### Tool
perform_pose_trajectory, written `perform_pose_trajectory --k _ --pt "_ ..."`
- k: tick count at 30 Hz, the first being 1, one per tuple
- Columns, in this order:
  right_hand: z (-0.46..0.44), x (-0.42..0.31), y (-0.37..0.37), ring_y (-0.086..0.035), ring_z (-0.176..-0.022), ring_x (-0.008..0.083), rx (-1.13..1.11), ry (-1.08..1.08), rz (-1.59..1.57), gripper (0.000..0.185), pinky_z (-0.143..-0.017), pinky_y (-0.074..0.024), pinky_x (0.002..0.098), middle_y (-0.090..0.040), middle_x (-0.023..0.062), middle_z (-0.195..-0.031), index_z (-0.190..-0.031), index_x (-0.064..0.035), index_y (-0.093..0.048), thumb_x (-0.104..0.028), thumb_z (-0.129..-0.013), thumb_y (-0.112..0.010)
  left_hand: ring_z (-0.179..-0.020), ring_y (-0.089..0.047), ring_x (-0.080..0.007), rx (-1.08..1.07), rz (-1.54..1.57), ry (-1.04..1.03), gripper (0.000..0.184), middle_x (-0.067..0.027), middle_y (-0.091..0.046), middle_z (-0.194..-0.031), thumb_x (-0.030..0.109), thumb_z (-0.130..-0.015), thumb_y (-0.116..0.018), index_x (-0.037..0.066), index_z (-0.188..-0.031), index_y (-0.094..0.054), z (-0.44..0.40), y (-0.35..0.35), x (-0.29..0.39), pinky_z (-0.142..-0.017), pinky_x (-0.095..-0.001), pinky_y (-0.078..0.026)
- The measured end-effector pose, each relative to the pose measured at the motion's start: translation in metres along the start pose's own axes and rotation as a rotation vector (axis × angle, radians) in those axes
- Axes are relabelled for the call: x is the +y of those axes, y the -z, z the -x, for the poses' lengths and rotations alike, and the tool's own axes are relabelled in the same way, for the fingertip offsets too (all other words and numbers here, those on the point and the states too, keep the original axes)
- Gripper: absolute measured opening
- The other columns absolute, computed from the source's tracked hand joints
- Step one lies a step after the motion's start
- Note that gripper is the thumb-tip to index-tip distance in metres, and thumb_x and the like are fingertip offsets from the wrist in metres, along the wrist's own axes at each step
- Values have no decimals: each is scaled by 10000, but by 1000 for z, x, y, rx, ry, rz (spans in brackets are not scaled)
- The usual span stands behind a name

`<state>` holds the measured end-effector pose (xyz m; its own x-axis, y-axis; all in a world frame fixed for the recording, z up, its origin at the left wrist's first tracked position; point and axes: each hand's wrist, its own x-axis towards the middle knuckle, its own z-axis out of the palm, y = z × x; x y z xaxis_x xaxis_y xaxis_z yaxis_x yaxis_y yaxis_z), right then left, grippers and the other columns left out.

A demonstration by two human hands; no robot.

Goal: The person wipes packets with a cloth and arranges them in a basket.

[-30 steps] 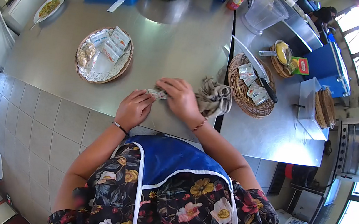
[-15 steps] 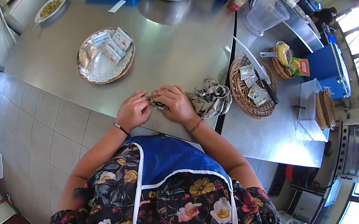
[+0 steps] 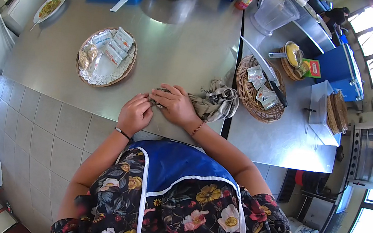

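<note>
Cloth point(image 3: 215, 104) gathered under the right hand point(image 3: 176, 105)

The table point(image 3: 181, 54) spreads beneath and beyond the fingers of both hands. One basket point(image 3: 129, 71) sits ahead and left of the left fingers; a wicker basket point(image 3: 245, 90) stands right of the right fingers, past the cloth. The cloth trails rightward from the right fingers, which grasp its narrow end. The left hand's point(image 3: 135, 113) fingers curl beside that end; whether they pinch anything, I cannot tell. Right of all the fingers, a knife point(image 3: 269, 73) lies across the wicker basket, over sachets point(image 3: 266, 98).
</note>
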<state>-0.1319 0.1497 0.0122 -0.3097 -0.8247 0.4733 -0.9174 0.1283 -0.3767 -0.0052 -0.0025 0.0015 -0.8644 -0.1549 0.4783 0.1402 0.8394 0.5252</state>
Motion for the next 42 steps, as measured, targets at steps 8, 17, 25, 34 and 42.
perform_pose_trajectory --k 8,17,25,34,42 --pt "2 11 5 -552 -1243 215 -118 127 -16 246 -1058 -379 500 -678 -67 -1199 -1008 -207 -715 -132 -776 -691 -983 -683 -317 72 43 62 37 -151 -689 -873 1 -731 -593 22 -742 -564 2 -6 -4 -960 -446 -525" --pt "2 9 13 -606 -1156 197 -80 316 -25 121 -1035 -412 445 -709 -37 -1082 -905 -166 -697 -142 -821 -612 -1006 -681 -318 82 31 80 66 -144 -708 -946 -18 -736 -594 5 -798 -603 1 -4 -3 -954 -430 -531" --pt "20 12 34 -651 -1062 276 390 -282 -312 340 -905 -517 383 -705 71 -1072 -940 -81 -683 122 -668 -665 -1026 -673 -307 75 62 19 165 -133 -706 -989 1 -738 -604 24 -893 -657 3 -1 -4 -961 -426 -520" --pt "30 -16 25 -508 -1291 278 -123 -35 -50 545 -1095 -395 452 -583 72 -1338 -1241 -118 -627 -23 -706 -673 -1020 -675 -290 -107 0 -124 202 -113 -715 -1023 35 -759 -640 35 -942 -725 0 6 5 -968 -405 -513" --pt "59 13 46 -609 -1126 306 10 -178 -68 408 -978 -477 431 -669 93 -1199 -1103 -83 -697 28 -713 -652 -1021 -688 -260 -51 33 -79 158 -91 -735 -1005 72 -776 -689 56 -923 -746 2 0 5 -971 -397 -511"
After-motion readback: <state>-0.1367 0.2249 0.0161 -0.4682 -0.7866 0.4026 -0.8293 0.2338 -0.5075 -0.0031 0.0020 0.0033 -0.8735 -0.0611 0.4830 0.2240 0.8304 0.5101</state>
